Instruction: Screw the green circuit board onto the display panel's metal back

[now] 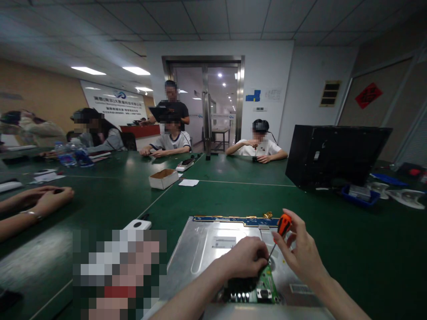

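My right hand point(302, 251) grips the orange-and-black handle of a screwdriver point(284, 225), its shaft slanting down to the left. My left hand point(246, 258) is closed, fingertips pressed together beside the screwdriver's tip; whatever they pinch is hidden. Both hands are over a metal display panel point(207, 246) lying flat in front of me. Beneath my left hand, a green circuit board point(269, 284) is partly covered. Along the panel's far edge runs a narrow blue circuit strip point(230, 220), with a bit of gold-coloured tape or foil point(267, 215) near its right end.
A black monitor or TV casing point(333, 153) stands at the right, beside a blue tray point(360, 195). Ahead lie a small open box point(164, 178) and white paper point(188, 182). A white power strip point(137, 225) is left of the panel. Another person's hands point(50, 200) rest further left.
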The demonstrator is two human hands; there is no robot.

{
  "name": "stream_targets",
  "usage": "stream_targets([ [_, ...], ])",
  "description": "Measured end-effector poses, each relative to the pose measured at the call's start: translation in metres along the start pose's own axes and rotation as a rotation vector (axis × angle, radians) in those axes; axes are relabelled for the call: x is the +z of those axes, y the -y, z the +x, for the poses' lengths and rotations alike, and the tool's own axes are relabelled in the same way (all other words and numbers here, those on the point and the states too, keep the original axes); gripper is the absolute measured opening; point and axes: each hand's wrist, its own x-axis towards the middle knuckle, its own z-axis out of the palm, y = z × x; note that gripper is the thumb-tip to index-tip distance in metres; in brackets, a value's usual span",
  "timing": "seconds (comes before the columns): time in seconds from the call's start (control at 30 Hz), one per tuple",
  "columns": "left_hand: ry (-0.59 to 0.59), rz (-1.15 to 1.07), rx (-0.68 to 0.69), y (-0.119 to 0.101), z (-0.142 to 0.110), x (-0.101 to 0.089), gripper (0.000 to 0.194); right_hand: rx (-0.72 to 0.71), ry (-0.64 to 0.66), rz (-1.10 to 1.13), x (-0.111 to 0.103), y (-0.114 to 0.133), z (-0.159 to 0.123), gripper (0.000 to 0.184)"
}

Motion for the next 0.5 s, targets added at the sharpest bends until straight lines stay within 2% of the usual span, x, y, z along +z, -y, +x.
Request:
stream_targets([
  [0.2, 0.008, 0.032, 0.005, -0.0007, 0.0003, -0.0003, 0.015, -0.080, -0.040, 0.000, -0.0034, 0.0042, 0.0063, 0.040],
  [0.37, 0.016, 0.072, 0.056, 0.0025, 0.0022, 0.0000, 0.009, -0.120, -0.004, 0.030, -0.0041, 0.0087, 0.0081, 0.048],
  [0.5, 0.020, 0.109, 0.072, 0.0029, 0.0021, -0.0003, 0.006, -0.076, -0.001, 0.028, -0.0024, 0.0068, 0.0044, 0.052],
])
